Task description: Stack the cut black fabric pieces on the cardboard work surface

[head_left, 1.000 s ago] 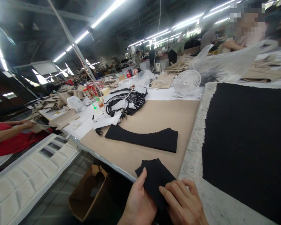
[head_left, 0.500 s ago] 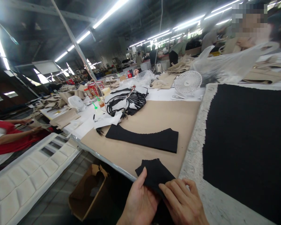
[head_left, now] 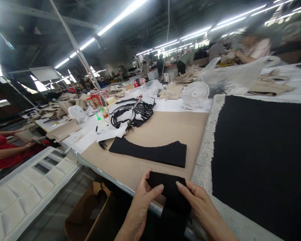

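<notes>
A black fabric piece (head_left: 172,195) is stretched between my two hands at the table's near edge. My left hand (head_left: 142,197) pinches its left side, thumb on top and fingers beneath. On the other side, my right hand (head_left: 200,201) grips the right edge with its thumb pressed on the upper face. The lower end of the piece hangs down and blends into the dark below. Just beyond my hands, a curved black fabric panel (head_left: 149,154) with a notched inner edge lies on the brown paper (head_left: 180,127) of the table.
A large black sheet (head_left: 261,150) covers the worn grey board (head_left: 203,170) at right. Behind lie a striped black bundle (head_left: 140,112), a white fan (head_left: 195,93) and a plastic bag (head_left: 235,77). A cardboard box (head_left: 87,214) stands below left. A person in red (head_left: 7,152) works at left.
My right hand has shifted from folded over the piece to its right edge, thumb on top. The piece is now turned and spread flatter between both hands. The view has moved slightly right.
</notes>
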A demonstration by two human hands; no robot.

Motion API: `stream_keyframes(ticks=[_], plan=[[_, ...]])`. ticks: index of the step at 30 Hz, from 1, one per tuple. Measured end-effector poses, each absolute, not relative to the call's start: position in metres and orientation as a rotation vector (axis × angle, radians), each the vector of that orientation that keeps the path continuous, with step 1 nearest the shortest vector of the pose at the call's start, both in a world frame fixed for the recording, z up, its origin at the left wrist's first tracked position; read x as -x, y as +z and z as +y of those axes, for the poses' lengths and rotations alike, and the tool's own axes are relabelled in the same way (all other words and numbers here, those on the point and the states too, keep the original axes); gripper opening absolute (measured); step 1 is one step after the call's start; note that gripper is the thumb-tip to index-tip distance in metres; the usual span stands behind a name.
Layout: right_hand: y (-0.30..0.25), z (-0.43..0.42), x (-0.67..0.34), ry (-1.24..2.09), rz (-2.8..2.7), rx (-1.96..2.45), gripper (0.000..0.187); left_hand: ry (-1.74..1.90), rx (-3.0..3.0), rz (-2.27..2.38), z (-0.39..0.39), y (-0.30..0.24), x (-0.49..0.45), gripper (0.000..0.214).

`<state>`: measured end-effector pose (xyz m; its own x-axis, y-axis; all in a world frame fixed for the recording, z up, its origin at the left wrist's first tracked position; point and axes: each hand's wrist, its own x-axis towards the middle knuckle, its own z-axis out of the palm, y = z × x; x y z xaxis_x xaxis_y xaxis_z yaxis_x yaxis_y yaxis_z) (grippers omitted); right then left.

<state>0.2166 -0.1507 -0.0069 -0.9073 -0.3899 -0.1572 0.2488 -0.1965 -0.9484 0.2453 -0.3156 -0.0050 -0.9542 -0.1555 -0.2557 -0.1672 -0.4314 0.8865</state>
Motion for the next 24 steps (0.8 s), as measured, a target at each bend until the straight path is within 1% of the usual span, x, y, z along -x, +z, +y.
stream_keyframes(ticks=[2, 3, 6, 8, 13, 20, 24], plan=[[-0.005, -0.148, -0.213, -2.193, 1.567, 0.087, 0.051, 2.528, 0.403, 1.74, -0.32, -0.005, -0.235, 0.069], [-0.004, -0.147, -0.212, -2.21, 1.531, 0.053, 0.051, 2.487, 0.355, 1.724, -0.321, -0.003, -0.23, 0.068], [-0.004, -0.145, -0.209, -2.264, 1.469, -0.006, 0.052, 2.379, 0.222, 1.592, -0.32, 0.005, -0.22, 0.053], [-0.006, -0.143, -0.207, -2.277, 1.444, -0.008, 0.052, 2.403, 0.21, 1.532, -0.315, 0.011, -0.217, 0.047], [-0.012, -0.141, -0.205, -2.266, 1.453, -0.099, 0.054, 2.483, 0.337, 1.535, -0.311, 0.007, -0.215, 0.053], [-0.013, -0.14, -0.203, -2.206, 1.546, -0.102, 0.057, 2.474, 0.311, 1.605, -0.314, 0.004, -0.214, 0.042], [-0.011, -0.141, -0.204, -2.211, 1.601, -0.129, 0.056, 2.471, 0.307, 1.644, -0.312, 0.008, -0.214, 0.044]])
